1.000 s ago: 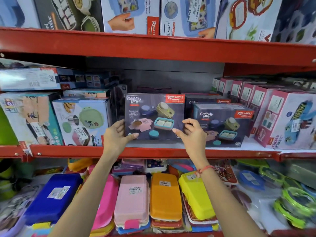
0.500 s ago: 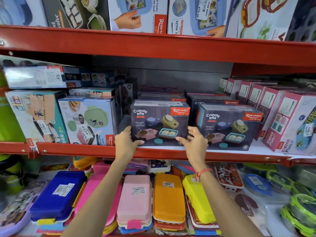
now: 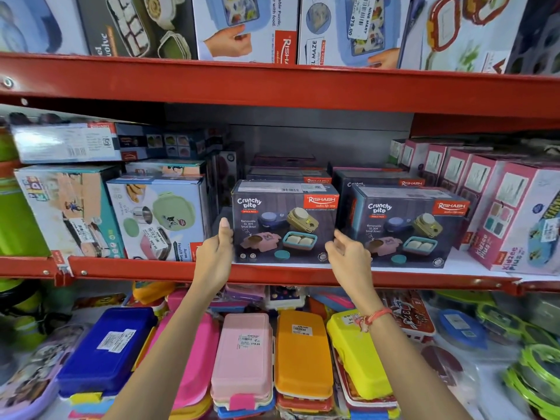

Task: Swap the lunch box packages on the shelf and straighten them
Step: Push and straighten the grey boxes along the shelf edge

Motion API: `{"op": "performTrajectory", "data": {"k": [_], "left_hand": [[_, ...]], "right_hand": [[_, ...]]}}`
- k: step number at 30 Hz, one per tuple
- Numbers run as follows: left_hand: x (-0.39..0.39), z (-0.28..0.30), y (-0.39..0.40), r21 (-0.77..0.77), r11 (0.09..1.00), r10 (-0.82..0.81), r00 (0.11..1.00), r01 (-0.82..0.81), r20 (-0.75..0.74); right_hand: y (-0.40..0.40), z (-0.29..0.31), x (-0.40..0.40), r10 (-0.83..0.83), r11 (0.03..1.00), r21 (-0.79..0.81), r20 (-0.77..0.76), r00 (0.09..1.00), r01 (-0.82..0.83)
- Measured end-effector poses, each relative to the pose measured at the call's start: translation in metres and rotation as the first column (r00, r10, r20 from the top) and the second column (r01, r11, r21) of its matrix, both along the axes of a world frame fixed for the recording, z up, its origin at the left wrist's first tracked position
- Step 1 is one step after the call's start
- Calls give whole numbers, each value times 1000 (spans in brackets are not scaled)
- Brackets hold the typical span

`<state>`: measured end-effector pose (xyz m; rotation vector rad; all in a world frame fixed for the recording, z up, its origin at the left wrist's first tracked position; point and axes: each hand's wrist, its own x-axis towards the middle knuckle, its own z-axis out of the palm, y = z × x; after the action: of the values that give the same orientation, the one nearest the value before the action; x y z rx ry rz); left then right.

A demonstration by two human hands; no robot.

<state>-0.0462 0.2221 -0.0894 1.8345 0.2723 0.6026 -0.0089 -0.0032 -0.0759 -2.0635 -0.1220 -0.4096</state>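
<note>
Two dark "Crunchy Bite" lunch box packages stand side by side on the middle red shelf [image 3: 136, 268]. The left package [image 3: 285, 222] faces straight forward at the shelf's front edge. The right package [image 3: 403, 228] is turned slightly, with its left side showing. My left hand [image 3: 213, 259] grips the left package's left edge, thumb up along the front and fingers hidden behind its side. My right hand [image 3: 348, 259] is at the seam between the two packages, fingers loosely apart and thumb near the left package's lower right corner. More such packages are stacked behind.
A green lunch box package [image 3: 157, 219] stands close on the left, and a row of pink boxes [image 3: 515, 219] on the right. The upper shelf's beam [image 3: 272, 86] hangs overhead. Below lie blue [image 3: 106, 353], pink [image 3: 242, 356], orange [image 3: 303, 353] and yellow [image 3: 357, 356] lunch boxes.
The left package, held raised in both hands, came down onto the shelf beside the other. My right hand's grip loosened and my left hand slid along the side.
</note>
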Motion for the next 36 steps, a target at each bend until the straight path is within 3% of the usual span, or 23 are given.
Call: {"op": "performTrajectory", "data": {"k": [11, 29, 31, 33, 36], "left_hand": [[-23, 2, -1, -71, 996, -56, 996, 61, 64], [-39, 12, -20, 99, 994, 54, 998, -55, 12], [-45, 12, -28, 167, 970, 163, 983, -175, 81], [-51, 9, -38, 121, 941, 281, 928, -317, 244], [-59, 11, -69, 21, 961, 236, 860, -275, 452]], "right_hand": [[-4, 2, -31, -10, 998, 55, 13, 1000, 9], [-5, 0, -34, -22, 998, 67, 23, 1000, 20], [-11, 1, -37, -21, 993, 119, 35, 999, 16], [-22, 0, -38, -58, 986, 163, 77, 995, 44], [-46, -1, -37, -171, 963, 235, 164, 972, 130]]}}
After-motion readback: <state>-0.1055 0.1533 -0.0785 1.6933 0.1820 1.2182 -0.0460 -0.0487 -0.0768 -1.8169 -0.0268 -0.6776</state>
